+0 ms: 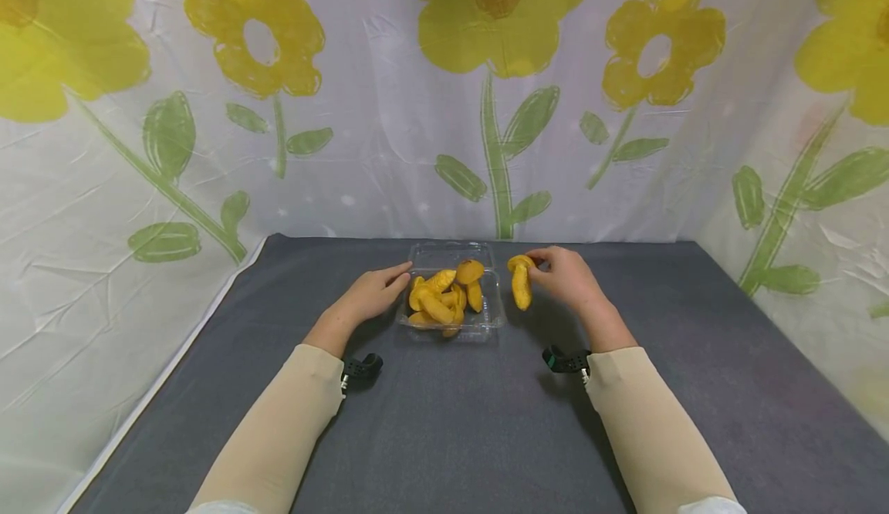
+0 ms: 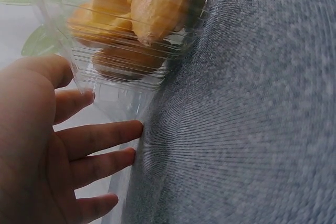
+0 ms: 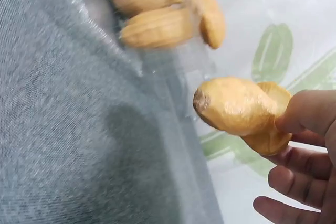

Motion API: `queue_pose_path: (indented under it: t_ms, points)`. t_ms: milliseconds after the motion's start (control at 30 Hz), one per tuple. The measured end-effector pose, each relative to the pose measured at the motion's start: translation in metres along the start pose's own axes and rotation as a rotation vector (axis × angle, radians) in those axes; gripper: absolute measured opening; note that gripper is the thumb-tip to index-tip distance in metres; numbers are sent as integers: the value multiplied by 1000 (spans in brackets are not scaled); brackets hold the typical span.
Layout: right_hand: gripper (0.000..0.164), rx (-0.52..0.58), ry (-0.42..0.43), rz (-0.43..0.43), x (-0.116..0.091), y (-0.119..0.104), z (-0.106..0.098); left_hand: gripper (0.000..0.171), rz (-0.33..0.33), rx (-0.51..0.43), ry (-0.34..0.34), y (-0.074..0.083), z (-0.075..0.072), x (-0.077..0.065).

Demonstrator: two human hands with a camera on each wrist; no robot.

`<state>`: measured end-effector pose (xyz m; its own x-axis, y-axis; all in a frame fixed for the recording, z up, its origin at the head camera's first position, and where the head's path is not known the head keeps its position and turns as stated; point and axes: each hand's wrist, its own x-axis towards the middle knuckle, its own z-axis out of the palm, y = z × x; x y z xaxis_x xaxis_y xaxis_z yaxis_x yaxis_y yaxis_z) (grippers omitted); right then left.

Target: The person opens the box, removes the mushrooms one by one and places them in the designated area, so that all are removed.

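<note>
A clear plastic container point(image 1: 491, 313) sits on the cloth with several yellow-orange mushrooms point(image 1: 436, 307) piled inside, its lid point(image 1: 451, 255) folded back behind. At its left side is my left hand point(image 1: 371, 292), the fingers spread and loosely straight. In the left wrist view the thumb and index fingertip touch the container's rim, and the other fingertips point(image 2: 134, 129) reach down beside it near the cloth. To the right of the container my right hand point(image 1: 564, 275) pinches one mushroom point(image 3: 236, 106) by its cap between thumb and fingers. That mushroom's stem hangs down toward the table.
A dark grey cloth point(image 1: 444, 421) covers the table. Behind it hangs a pale curtain point(image 1: 375, 113) printed with yellow flowers and green leaves. Black straps, one on the left wrist point(image 1: 363, 366) and one on the right wrist point(image 1: 566, 360), sit close above the cloth.
</note>
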<state>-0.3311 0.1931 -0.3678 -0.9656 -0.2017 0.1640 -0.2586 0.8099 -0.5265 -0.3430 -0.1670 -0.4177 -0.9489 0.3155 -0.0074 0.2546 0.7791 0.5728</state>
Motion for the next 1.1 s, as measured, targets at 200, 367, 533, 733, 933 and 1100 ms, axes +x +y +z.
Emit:
queue_pose_path:
  t_ms: [200, 367, 533, 733, 933, 1100]
  points:
    - [35, -15, -18, 27, 3, 11, 8, 55, 2, 5, 6, -3, 1, 0]
    - [36, -28, -36, 59, 4, 19, 14, 56, -5, 14, 17, -3, 3, 1]
    - [36, -13, -38, 102, 4, 26, 19, 55, -14, 11, 26, 0, 5, 1]
    - [36, -35, -26, 120, 4, 35, 27, 55, -14, 10, 26, 2, 5, 2]
    - [37, -86, -26, 120, 3, 38, 30, 55, -14, 20, 25, 2, 6, 3]
    - [37, -98, -36, 125, 4, 37, 29, 55, -10, 23, 23, 1, 5, 3]
